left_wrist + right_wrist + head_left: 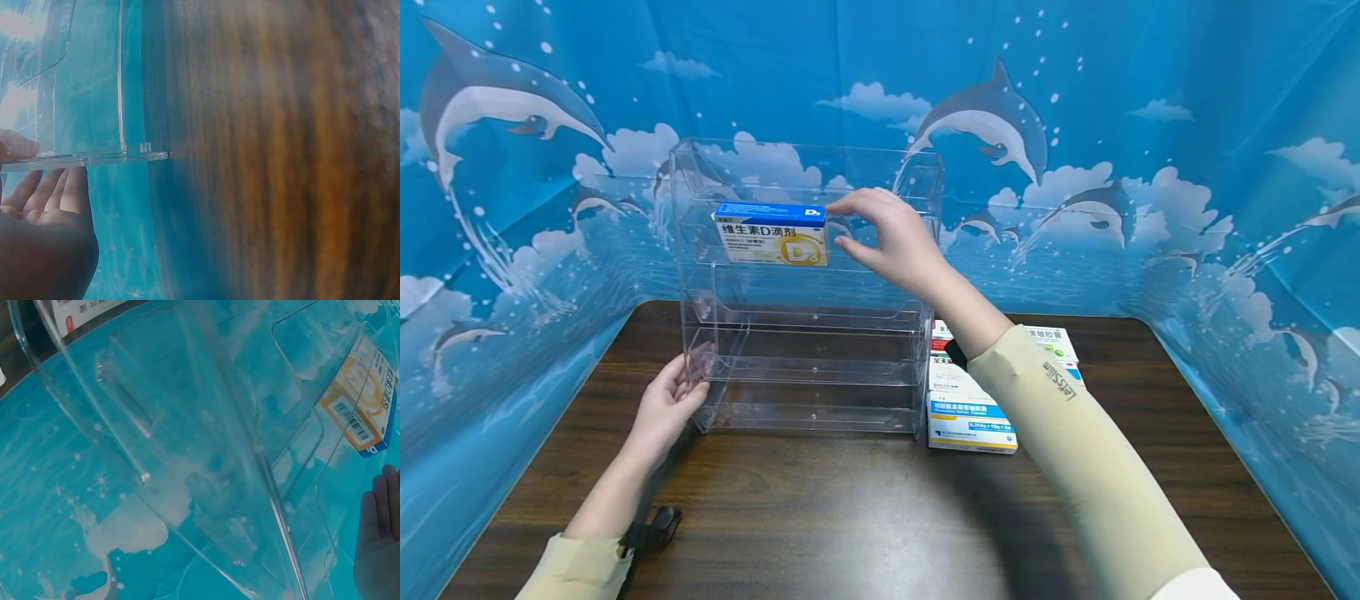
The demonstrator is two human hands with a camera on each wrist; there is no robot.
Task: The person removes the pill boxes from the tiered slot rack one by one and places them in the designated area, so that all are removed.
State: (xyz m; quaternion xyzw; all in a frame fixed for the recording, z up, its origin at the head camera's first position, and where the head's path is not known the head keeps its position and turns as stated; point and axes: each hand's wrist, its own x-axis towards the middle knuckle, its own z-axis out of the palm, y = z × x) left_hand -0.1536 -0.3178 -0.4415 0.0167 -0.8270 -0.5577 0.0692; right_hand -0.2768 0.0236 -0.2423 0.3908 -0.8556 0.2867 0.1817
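Observation:
A clear plastic display rack [816, 371] with several tiers stands on the table. In its upper part, toward the left, is a blue, white and yellow vitamin D drops box [771, 237], its front facing me. My right hand [891, 237] is just right of this box, thumb and fingers spread apart with nothing between them. In the right wrist view a gap shows between the fingers [378, 509] and the box [359, 403]. My left hand [666, 404] grips the rack's left side panel low down; in the left wrist view the thumb [19, 145] is on one face, the fingers on the other.
Several medicine boxes lie to the right of the rack, including a blue and white capsule box [972, 423] at the front and a white one [1052, 342] farther back, partly behind my right sleeve. A blue dolphin-print curtain [1150, 100] surrounds the dark wooden table [820, 517].

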